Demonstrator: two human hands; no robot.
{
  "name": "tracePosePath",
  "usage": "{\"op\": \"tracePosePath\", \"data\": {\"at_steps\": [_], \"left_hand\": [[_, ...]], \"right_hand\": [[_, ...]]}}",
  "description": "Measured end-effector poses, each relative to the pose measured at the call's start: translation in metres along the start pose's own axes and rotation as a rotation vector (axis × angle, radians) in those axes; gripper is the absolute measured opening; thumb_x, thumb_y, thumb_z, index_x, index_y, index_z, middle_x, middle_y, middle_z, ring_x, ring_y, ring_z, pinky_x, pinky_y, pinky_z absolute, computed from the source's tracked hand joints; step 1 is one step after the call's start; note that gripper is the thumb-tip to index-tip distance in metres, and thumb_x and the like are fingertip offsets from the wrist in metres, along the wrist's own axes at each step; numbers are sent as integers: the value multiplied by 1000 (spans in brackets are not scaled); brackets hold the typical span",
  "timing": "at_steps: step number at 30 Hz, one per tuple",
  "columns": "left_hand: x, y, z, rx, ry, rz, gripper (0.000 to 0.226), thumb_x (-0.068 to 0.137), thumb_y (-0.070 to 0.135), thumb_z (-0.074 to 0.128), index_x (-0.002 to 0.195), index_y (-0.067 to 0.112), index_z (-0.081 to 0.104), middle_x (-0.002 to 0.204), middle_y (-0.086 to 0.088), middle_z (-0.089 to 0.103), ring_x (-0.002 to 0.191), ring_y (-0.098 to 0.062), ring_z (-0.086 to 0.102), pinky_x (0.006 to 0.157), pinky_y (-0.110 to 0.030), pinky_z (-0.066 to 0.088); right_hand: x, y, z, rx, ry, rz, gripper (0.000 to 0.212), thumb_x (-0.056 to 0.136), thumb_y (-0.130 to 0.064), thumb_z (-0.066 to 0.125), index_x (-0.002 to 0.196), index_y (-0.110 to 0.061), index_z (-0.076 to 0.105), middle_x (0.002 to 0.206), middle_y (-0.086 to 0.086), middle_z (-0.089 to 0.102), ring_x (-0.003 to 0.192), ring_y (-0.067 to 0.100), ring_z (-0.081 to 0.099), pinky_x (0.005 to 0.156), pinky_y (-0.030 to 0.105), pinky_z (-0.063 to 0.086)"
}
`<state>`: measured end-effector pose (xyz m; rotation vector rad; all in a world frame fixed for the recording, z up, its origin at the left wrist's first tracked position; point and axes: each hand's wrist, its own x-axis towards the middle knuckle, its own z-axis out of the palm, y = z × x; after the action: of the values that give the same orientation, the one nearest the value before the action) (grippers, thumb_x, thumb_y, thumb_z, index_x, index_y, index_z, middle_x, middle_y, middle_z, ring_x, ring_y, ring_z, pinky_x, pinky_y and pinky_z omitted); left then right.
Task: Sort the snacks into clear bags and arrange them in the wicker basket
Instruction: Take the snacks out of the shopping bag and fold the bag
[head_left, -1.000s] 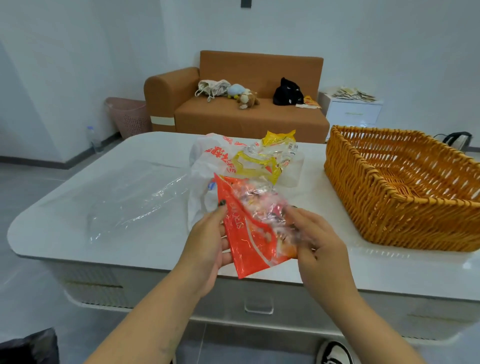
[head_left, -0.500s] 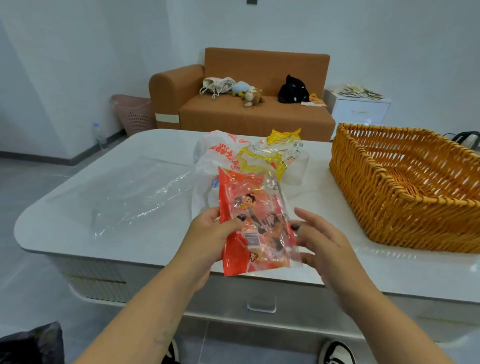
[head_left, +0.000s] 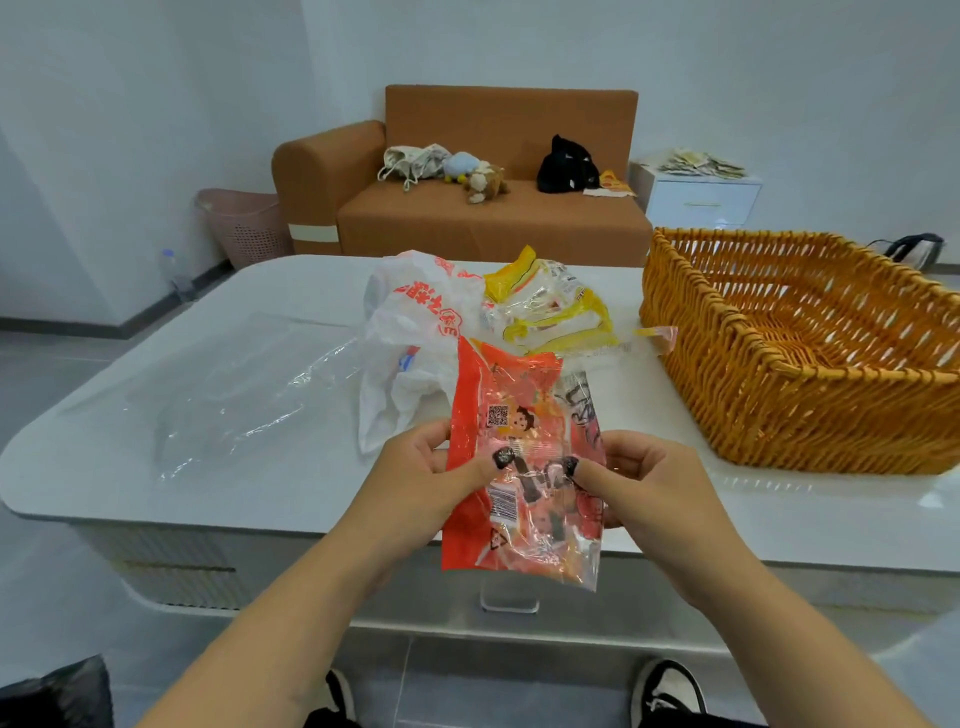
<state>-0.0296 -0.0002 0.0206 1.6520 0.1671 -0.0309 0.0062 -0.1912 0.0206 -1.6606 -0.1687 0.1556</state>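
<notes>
Both hands held up the red snack packet over the near edge of the table.

The left hand (head_left: 431, 470) and the right hand (head_left: 641, 480) each pinched the red snack packet (head_left: 519, 467) with a thumb on the front and fingers behind, so it stood upright between them. The clear bags (head_left: 234, 395) lay flat on the white table (head_left: 156, 493), off to the left. The wicker basket (head_left: 779, 384) sat on the right with nothing inside. A yellow packet (head_left: 545, 306) and a white shopping bag (head_left: 410, 332) waited behind. To do this well, I think the hands needed to pull gently apart near the top, so the snacks would not spill out.
</notes>
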Motion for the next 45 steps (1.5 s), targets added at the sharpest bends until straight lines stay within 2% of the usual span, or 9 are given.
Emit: {"op": "tracePosePath", "data": {"at_steps": [7, 12, 17, 22, 29, 33, 37, 40, 45], "left_hand": [[1, 7, -3, -57, -39, -29, 18, 95, 18, 60, 108, 27, 68, 91, -5, 77, 72, -21, 73, 62, -33, 58], [-1, 6, -5, -270, -117, -79, 33, 88, 15, 61, 119, 25, 67, 112, -13, 72, 101, -36, 67, 94, -54, 51], [-4, 7, -4, -458, -179, -98, 42, 76, 12, 62, 116, 17, 70, 115, -12, 71, 100, -30, 71, 88, -47, 56], [2, 2, -8, -527, -169, -128, 36, 75, 4, 57, 107, 7, 74, 119, -22, 67, 121, -45, 55, 108, -61, 36], [1, 2, -13, -478, -218, -174, 36, 70, 13, 42, 73, 7, 77, 78, -17, 70, 63, -26, 65, 60, -35, 56], [-2, 6, -16, -407, -236, -213, 49, 84, 45, 46, 79, 6, 75, 78, -19, 68, 59, -25, 65, 54, -29, 54], [-5, 5, -12, -174, -229, -183, 18, 70, 37, 71, 66, 19, 67, 74, -9, 63, 61, -17, 61, 57, -27, 54], [-1, 0, -14, -123, -156, -162, 7, 76, 15, 75, 78, 19, 71, 79, -10, 67, 65, -17, 63, 60, -29, 53], [1, -2, -17, 38, 24, -108, 49, 85, 17, 74, 125, 34, 51, 110, -6, 70, 88, -20, 73, 77, -35, 60]], "right_hand": [[5, -4, -17, 219, -184, 165, 18, 89, -2, 59, 100, -5, 72, 94, 15, 74, 67, 19, 68, 52, 27, 54], [7, -4, -22, 377, -272, 284, 27, 81, -4, 61, 107, -4, 70, 108, 18, 71, 83, 28, 69, 74, 37, 57], [9, 1, -19, 447, -340, 289, 44, 68, -17, 82, 110, -7, 71, 118, 21, 66, 102, 34, 64, 90, 43, 47], [13, -2, -17, 521, -415, 254, 33, 81, 4, 56, 110, -1, 70, 118, 24, 65, 96, 33, 69, 83, 40, 57], [15, 1, -24, 453, -483, 165, 33, 74, 13, 64, 103, 0, 73, 104, 21, 70, 90, 30, 71, 71, 37, 60], [10, -3, -23, 155, -417, 13, 10, 79, -28, 72, 73, -23, 80, 87, -3, 76, 83, 14, 71, 67, 19, 55], [12, 7, -22, 95, -363, 102, 27, 88, 10, 52, 93, -2, 75, 100, 15, 73, 93, 29, 70, 79, 33, 58], [15, 15, -21, 220, -349, 94, 31, 90, -11, 51, 115, -5, 68, 113, 16, 69, 102, 34, 68, 80, 40, 58], [19, 14, -14, 327, -273, 215, 46, 83, -48, 60, 116, -18, 69, 117, 13, 67, 98, 36, 68, 78, 49, 57]]}}
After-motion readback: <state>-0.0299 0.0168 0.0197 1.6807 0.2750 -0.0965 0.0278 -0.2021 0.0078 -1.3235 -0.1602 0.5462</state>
